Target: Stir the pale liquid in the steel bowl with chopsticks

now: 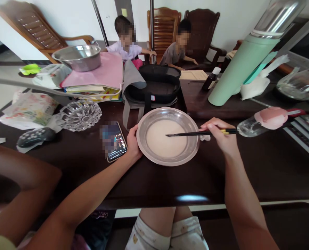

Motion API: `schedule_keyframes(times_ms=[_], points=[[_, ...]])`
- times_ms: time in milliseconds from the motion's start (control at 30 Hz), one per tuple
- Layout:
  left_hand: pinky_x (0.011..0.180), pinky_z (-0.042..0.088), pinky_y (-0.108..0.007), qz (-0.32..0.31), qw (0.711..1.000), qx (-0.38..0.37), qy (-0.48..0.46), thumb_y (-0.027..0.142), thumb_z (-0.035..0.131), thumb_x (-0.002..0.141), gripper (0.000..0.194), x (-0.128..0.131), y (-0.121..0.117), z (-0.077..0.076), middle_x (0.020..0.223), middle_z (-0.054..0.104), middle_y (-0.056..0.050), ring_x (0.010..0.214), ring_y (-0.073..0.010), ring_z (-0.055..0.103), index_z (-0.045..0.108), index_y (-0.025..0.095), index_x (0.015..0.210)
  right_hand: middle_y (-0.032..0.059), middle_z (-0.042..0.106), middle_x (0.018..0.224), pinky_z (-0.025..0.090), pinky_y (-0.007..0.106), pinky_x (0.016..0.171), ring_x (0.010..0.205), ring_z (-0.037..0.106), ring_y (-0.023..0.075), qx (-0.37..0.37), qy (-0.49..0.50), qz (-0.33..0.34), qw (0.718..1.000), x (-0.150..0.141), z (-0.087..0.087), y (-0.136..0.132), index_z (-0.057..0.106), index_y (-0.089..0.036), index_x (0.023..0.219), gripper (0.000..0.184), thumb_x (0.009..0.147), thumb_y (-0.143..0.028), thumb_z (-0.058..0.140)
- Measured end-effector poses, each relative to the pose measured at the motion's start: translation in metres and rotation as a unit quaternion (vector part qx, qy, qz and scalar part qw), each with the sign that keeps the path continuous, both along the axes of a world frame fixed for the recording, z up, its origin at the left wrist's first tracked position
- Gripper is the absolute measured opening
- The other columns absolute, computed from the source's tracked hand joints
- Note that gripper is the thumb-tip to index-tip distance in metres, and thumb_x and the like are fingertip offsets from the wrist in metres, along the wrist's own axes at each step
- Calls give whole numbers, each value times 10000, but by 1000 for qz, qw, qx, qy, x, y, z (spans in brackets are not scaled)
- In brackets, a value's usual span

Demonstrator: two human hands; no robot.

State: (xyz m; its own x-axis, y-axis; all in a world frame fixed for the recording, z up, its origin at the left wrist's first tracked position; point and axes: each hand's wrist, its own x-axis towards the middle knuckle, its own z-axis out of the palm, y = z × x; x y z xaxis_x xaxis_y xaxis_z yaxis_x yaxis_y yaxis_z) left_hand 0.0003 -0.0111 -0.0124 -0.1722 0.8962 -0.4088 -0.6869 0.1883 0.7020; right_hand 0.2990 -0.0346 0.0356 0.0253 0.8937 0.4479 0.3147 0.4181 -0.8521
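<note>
A round metal bowl [141, 136] with a wide rim stands on the dark wooden table in front of me. Pale, creamy liquid [164, 144] covers its bottom. My left hand [133, 141] grips the bowl's left rim, the fingers partly hidden behind it. Dark chopsticks [190, 133] with gold-coloured ends are pinched in my right hand [219, 133]. Their tips reach into the liquid near the middle of the bowl. Just left of my left hand lies a phone [114, 141] with a lit screen.
A glass dish [79, 115], a tissue pack [30, 109] and a game controller [35, 138] lie at left. Behind are a steel basin [77, 57] on folders and a black bag [154, 85]. A green flask [244, 66] and pink-lidded bottle [270, 118] are at right. Two people sit opposite; another's arm [21, 166] is at left.
</note>
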Motion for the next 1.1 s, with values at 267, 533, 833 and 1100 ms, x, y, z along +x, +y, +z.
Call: schedule_keyframes(times_ms=[267, 533, 833, 1100], points=[[826, 625, -383, 2, 1000, 10, 5, 454, 821, 710, 260, -1, 0, -3, 786, 794, -54, 900, -315, 781, 755, 209, 763, 54, 816, 776, 617, 348, 644, 721, 778, 227, -30, -27, 72, 997, -7, 2, -1, 851, -257, 811, 436, 949, -662, 765], [850, 620, -386, 4, 1000, 0, 11, 467, 812, 708, 271, -1, -1, -2, 781, 790, -40, 891, -303, 780, 757, 212, 781, 36, 788, 702, 598, 339, 586, 620, 753, 215, -25, 33, 3, 999, 5, 0, -1, 833, -251, 833, 406, 973, -625, 760], [819, 618, -378, 1, 1000, 0, 7, 458, 804, 709, 259, 0, -1, 0, 762, 779, -42, 866, -299, 772, 755, 209, 757, 49, 817, 798, 615, 337, 641, 711, 773, 214, -20, -30, 16, 999, -1, 4, -1, 843, -258, 826, 404, 973, -625, 758], [824, 627, -365, 4, 1000, -12, 1, 421, 773, 749, 217, 1, -1, 4, 766, 785, -56, 870, -293, 774, 775, 204, 738, 54, 822, 791, 621, 343, 657, 746, 789, 228, -29, -26, 76, 996, -3, 2, -1, 852, -262, 827, 410, 969, -634, 758]])
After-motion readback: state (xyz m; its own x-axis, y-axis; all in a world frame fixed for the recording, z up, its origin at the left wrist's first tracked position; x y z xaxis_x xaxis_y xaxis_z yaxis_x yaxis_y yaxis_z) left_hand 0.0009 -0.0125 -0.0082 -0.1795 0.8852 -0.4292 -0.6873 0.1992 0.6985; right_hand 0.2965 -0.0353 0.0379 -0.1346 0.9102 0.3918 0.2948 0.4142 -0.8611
